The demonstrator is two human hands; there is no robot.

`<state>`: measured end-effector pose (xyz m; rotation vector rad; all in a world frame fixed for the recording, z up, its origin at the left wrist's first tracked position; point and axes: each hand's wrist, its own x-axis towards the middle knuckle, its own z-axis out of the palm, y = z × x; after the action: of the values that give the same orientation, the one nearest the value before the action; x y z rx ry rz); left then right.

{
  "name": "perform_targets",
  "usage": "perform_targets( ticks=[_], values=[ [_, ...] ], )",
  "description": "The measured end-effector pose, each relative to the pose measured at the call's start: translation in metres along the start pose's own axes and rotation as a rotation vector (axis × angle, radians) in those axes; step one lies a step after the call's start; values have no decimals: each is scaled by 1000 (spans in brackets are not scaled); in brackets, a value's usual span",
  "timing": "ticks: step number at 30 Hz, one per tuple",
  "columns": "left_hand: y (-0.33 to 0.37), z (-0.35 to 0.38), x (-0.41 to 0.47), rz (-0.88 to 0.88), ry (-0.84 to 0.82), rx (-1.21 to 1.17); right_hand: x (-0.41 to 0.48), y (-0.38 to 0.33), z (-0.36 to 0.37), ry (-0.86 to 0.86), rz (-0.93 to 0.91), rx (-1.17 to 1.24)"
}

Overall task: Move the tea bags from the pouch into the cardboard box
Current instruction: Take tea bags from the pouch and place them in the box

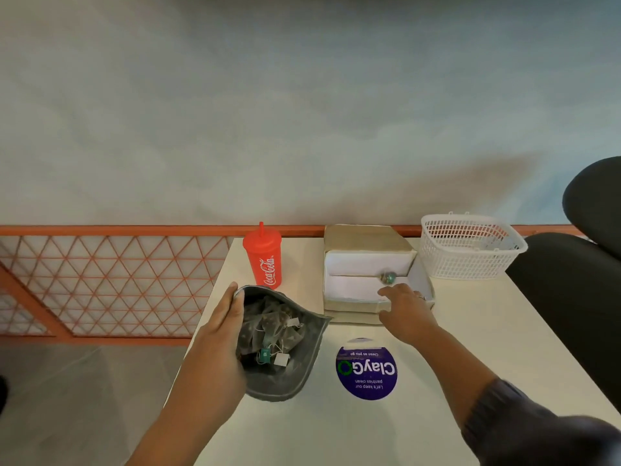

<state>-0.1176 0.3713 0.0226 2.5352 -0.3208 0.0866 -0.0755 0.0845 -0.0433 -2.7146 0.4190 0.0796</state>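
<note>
Drop-off step. Left hand (218, 334) grips the pouch (302, 364) open at the counter's (437, 415) left edge, many tea bags (272, 334) inside. Right hand (408, 309) hangs over the near rim of the cardboard box (353, 264), fingers loose and empty. 1 teal-tagged bag (388, 277) sits in the box just beyond them. Next, probably: right hand reaches into the pouch and pinches 1 more.

— From where does the single view look?
— From the person's head, wide-angle, facing forward and down over the worktop (477, 311).
— How near?
— Close: the forearms enter from the bottom edge, left hand (221, 317) and right hand (408, 307) at mid-height. The wall (302, 95) beyond fills the upper half.
</note>
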Motion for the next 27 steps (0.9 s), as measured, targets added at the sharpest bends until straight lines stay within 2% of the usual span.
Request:
perform_targets(
  ticks=[5,7,13,17,21,23,27],
  values=[
    [2,9,2,-16,30,-31,38,22,24,-139,-42,-149],
    [3,16,1,-23,44,-25,48,31,36,-143,-75,-205],
    [-1,42,-11,-6,110,-17,56,53,64,105,-157,-245],
    [-13,56,-25,4,167,-41,35,62,77,346,-280,-237],
    [-30,71,-39,115,289,19,-2,69,91,430,-406,-203],
    [-38,77,-46,190,301,90,-24,73,100,460,-445,-178],
    [-50,90,-62,209,333,123,-69,78,110,556,-454,-159]
  ],
)
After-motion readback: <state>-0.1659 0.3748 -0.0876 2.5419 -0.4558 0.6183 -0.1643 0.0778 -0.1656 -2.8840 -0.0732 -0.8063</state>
